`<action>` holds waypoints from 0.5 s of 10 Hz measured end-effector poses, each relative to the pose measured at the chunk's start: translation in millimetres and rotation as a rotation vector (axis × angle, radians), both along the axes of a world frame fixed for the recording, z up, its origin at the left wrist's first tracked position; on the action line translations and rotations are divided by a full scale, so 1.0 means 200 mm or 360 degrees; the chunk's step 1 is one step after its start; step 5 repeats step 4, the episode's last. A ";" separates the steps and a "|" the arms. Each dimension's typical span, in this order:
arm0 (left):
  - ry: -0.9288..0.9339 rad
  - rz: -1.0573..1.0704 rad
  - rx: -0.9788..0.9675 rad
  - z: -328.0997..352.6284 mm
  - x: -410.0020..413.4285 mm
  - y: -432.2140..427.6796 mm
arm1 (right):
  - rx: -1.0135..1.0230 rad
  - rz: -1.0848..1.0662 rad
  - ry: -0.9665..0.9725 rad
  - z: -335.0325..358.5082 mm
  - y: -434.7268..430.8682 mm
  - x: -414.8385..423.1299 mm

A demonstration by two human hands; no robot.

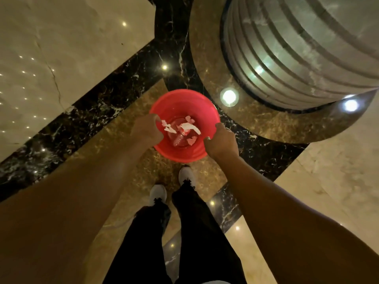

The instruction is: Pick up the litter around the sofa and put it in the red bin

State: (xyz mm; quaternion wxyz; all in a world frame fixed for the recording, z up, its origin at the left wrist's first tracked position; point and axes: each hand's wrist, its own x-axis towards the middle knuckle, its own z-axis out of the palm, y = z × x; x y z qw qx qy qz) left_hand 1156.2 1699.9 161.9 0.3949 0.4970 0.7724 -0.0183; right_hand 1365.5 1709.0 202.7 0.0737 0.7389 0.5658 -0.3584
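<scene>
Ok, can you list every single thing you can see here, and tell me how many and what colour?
red bin: one, red, on the floor in the middle
paper scraps: several, white, inside the bin
bottle: one, clear, lying at the bin's bottom
column: one, grey, ribbed, top right
floor lights: two, white, by the column's base
floor: cream, brown and black marble
shoes: two, white, below the bin
trousers: black
left hand: on the bin's left rim
right hand: on the bin's right rim
</scene>
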 end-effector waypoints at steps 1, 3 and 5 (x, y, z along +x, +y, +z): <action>0.0028 -0.0020 -0.0008 0.07 -0.02 0.03 | -0.0004 0.0022 -0.0004 0.08 0.03 0.01; 0.0137 -0.0073 0.0224 0.63 -0.04 0.16 | 0.0247 0.0204 0.0011 0.54 0.22 -0.08; 0.0173 -0.0121 0.0372 0.99 -0.05 0.21 | 0.0366 0.0226 -0.0017 0.84 0.33 -0.16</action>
